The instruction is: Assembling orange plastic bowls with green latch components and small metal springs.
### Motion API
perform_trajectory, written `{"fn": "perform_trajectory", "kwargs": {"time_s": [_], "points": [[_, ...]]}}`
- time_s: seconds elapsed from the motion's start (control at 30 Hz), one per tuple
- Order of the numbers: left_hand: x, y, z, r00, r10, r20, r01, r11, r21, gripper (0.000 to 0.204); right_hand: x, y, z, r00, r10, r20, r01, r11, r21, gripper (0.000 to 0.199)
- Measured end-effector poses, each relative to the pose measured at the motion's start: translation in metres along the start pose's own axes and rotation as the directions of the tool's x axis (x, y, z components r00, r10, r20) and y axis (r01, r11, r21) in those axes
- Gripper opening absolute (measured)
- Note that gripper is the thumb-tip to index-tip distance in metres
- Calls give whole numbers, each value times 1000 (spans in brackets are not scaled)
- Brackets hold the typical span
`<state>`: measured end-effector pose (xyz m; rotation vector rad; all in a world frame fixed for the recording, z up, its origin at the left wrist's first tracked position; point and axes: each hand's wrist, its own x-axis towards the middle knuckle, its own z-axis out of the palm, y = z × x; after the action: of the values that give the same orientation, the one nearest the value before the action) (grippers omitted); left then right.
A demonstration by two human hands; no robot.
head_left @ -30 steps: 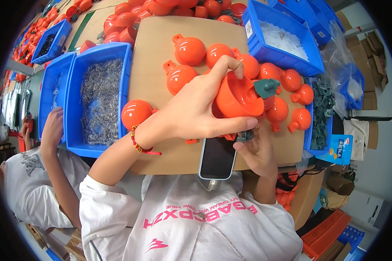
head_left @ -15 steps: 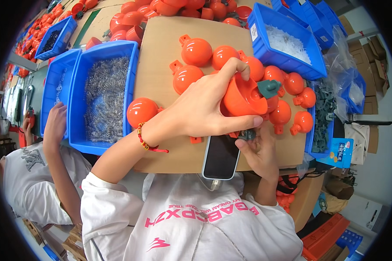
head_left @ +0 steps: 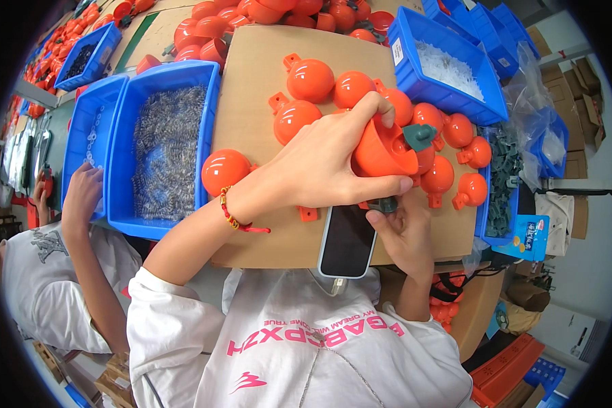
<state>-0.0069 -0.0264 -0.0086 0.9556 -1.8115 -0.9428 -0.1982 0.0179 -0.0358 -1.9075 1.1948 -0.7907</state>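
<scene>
Head-worn fisheye, close above, facing down at left hand (head_left: 330,160), right hand (head_left: 409,234), cardboard (head_left: 248,102).

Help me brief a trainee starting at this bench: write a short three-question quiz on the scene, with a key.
1. What lies in the blue bin directly left of the cardboard sheet?
a) orange balls
b) metal coil springs
c) dark green clips

2. True or false: the screen of the smartphone is dark.

3. Which hand grips the open orange cup, and which pinches a small dark green fitting?

Key: 1. b. 2. True. 3. The left hand grips the cup; the right hand pinches the fitting.
</scene>
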Motion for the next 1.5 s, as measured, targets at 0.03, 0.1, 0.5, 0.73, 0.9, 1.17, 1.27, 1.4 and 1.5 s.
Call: {"fn": "perform_trajectory", "kwargs": {"time_s": [0.03, 0.1, 0.5, 0.73, 0.9, 1.17, 1.27, 1.4, 1.5], "points": [[0, 0, 0, 1000, -6, 4, 6, 1000, -1, 54, 0, 1, 0, 1000, 5, -3, -5, 1000, -14, 37], [0, 0, -1, 1000, -20, 8, 20, 1000, 0, 55, 1, -1, 0, 1000, 27, -2, -27, 999, -47, 37], [1, -8, 2, 986, 79, -147, -80, 997, 1, 53, 13, -7, -1, 997, 58, 56, -58, 998, 2, 40], [6, -10, -5, 949, 27, -313, -79, 985, -154, 44, 38, -16, 11, 971, -207, -120, 209, 978, -2, 41], [11, -10, -9, 919, -151, -364, -28, 896, -444, 37, 50, -21, 13, 935, -319, -154, 333, 940, 74, 34], [11, -1, -10, 931, -186, -314, 11, 874, -486, 36, 51, -14, 18, 807, -531, -259, 509, 847, -153, 28], [12, 2, -8, 929, -190, -317, 13, 874, -486, 34, 51, -9, 19, 766, -580, -277, 534, 814, -229, 28], [12, 1, -8, 927, -221, -303, 51, 874, -483, 29, 54, -7, 13, 715, -659, -231, 582, 745, -325, 30], [11, 0, -8, 921, -244, -304, 56, 854, -516, 26, 53, -15, 6, 718, -678, -155, 580, 707, -404, 35]]}}
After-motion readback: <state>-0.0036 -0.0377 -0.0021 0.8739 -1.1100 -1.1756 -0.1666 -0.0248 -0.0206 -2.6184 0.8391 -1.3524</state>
